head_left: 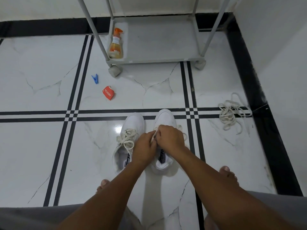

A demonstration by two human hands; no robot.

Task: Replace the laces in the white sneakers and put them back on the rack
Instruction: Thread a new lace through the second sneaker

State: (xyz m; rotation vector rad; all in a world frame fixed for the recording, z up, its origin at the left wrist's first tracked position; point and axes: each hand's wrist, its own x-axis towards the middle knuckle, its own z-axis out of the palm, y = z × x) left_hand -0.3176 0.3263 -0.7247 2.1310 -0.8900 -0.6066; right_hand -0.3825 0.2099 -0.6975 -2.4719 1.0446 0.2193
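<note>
Two white sneakers stand side by side on the tiled floor, toes pointing away from me. The left sneaker (131,123) carries a cream lace tied in a loose bow. Over the right sneaker (166,117) both my hands meet. My left hand (144,146) pinches a strand of the cream lace (153,138), and my right hand (171,136) curls its fingers around the same lace above the eyelets. A loose pile of cream laces (232,112) lies on the floor to the right. The grey rack (159,60) stands farther ahead.
A spray bottle with an orange top (116,45) lies on the rack's bottom shelf. A blue clothes peg (95,78) and a red sachet (108,92) sit on the floor left of the rack. My bare feet (227,175) flank the shoes. A white wall closes the right side.
</note>
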